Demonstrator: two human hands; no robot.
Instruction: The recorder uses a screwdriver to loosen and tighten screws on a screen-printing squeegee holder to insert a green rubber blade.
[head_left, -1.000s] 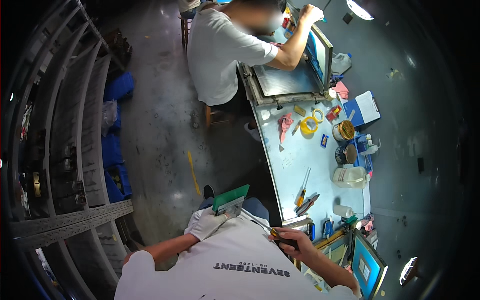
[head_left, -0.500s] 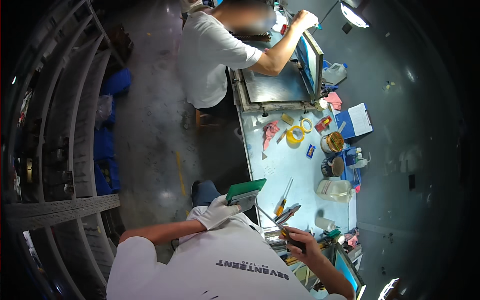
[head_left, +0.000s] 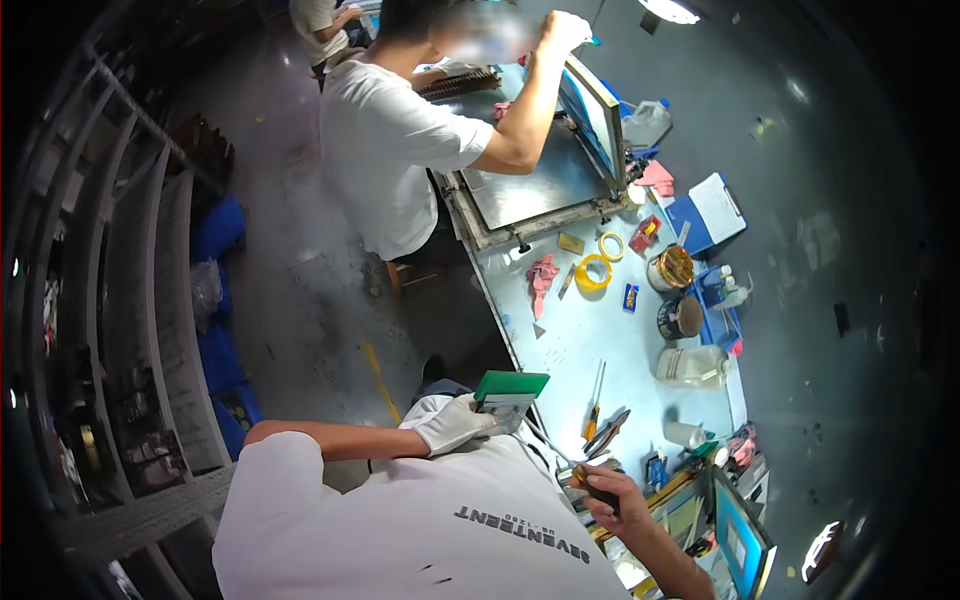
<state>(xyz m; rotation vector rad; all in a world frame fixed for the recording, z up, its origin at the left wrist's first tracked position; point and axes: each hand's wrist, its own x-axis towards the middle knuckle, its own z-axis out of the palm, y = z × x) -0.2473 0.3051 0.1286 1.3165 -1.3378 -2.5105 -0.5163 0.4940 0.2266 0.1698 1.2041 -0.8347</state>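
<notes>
My left hand (head_left: 450, 425), in a white glove, grips what looks like a squeegee, with a green blade (head_left: 512, 384) above a grey metal holder (head_left: 508, 408). It is held in front of my body by the bench's near edge. My bare right hand (head_left: 628, 505) is closed round the dark and yellow handle of a screwdriver (head_left: 598, 487). Its shaft points up and left toward the squeegee; whether the tip touches it I cannot tell. On the bench (head_left: 560, 345) lie another screwdriver (head_left: 592, 420) with a yellow handle and pliers (head_left: 606, 433).
Ahead, a co-worker (head_left: 400, 150) bends over a metal printing plate (head_left: 535, 190) with a raised screen frame (head_left: 592, 115). Tape rolls (head_left: 592, 273), tins (head_left: 680, 317) and a jug (head_left: 692, 368) stand on the bench. Shelving (head_left: 130, 300) lines the left. Another frame (head_left: 738, 540) leans at lower right.
The view has turned, so the bench appears more slanted and another person shows at the top left. The squeegee sits slightly lower and more level in the picture. Both hands keep their holds.
</notes>
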